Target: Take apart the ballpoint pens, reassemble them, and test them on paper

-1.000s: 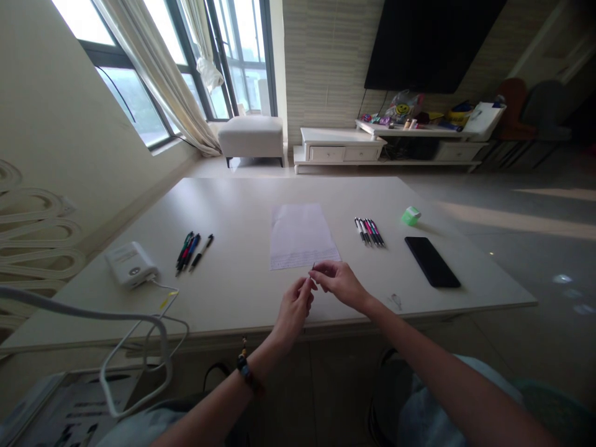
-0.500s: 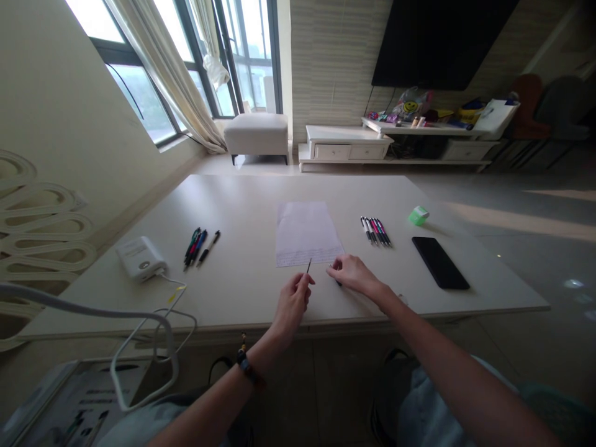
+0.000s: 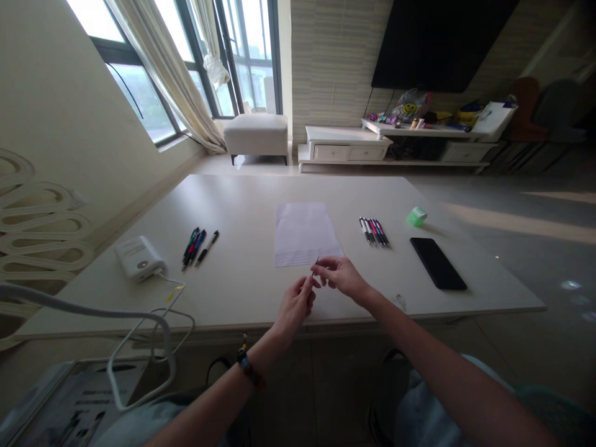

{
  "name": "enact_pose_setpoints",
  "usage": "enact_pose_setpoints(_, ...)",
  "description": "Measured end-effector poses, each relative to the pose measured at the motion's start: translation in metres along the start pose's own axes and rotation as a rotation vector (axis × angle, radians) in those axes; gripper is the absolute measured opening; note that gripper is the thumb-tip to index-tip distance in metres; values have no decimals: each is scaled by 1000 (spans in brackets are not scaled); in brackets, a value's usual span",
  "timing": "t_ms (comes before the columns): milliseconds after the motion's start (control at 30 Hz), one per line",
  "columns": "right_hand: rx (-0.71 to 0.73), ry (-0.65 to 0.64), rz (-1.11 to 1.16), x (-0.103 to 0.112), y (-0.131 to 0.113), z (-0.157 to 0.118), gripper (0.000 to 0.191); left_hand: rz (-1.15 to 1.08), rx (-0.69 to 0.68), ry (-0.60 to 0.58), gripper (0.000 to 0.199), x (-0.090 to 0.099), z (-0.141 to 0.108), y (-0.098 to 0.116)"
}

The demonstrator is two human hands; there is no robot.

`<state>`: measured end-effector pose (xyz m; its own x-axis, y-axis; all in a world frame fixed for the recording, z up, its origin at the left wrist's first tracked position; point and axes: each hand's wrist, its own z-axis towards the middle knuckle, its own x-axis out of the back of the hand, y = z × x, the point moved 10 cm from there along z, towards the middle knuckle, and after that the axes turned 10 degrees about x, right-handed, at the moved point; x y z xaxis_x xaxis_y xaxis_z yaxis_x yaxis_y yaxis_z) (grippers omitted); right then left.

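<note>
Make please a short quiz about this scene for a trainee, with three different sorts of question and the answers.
1. True or false: the beaded bracelet is on the wrist of the left hand.

2. Multiple choice: which of these lies nearest to the right hand?
A. the black phone
B. the sheet of paper
C. the white box

3. Fill in the missing word: the pens on the table lie in ___ separate groups.

Key: 1. True. 2. B. 3. Two.
</note>
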<state>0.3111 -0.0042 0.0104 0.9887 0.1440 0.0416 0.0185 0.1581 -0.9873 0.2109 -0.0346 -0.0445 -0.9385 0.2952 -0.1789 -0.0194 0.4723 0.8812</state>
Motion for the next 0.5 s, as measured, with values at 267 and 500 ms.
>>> enact_pose_setpoints(267, -13, 223, -433, 49, 11, 14, 32, -28, -68, 148, 37, 25, 1, 13)
enact_pose_setpoints(500, 7, 81, -926, 19, 18, 8, 25, 167, -149, 232, 34, 38, 8, 31)
